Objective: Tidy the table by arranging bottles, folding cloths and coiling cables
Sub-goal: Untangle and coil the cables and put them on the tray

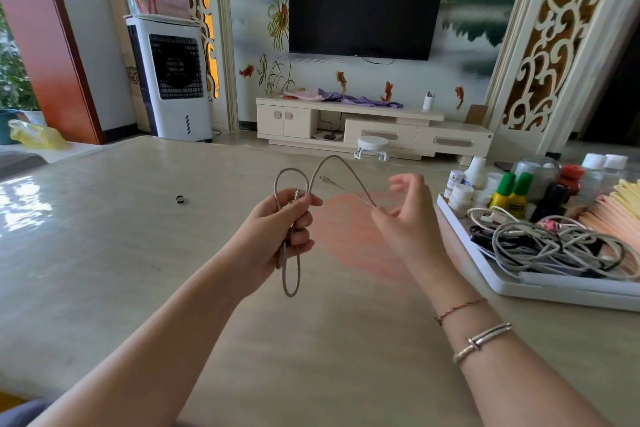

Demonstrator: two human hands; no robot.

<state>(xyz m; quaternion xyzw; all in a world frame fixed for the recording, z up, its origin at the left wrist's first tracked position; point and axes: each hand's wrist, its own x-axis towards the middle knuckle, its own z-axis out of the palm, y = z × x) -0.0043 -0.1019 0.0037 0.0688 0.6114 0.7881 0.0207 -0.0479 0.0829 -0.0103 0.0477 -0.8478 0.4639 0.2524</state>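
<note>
**Grey cable held in both hands above the surface**

Left hand [280, 232]: fingers curled round gathered loops of a grey braided cable [313, 180]; one loop hangs below the fist, another stands above it. A metal plug end sits against the thumb.

Right hand [405, 215]: thumb and forefinger pinch the same cable where it comes down from an arch between the two hands; remaining fingers loosely spread and raised. A small connector shows just beside the arch, mid-air.

Cable is held clear above the middle of the surface [104, 253], not resting on it.

Right edge of the surface: white tray [554, 291] holding a tangle of cables [554, 243], white and dark, at its near end. Behind the tangle, a cluster of small bottles [509, 194], two with green caps. Folded pale cloths [616, 211] at the tray's right side.

Left of middle on the surface: a small black ring [179, 199], well apart from both hands.
</note>
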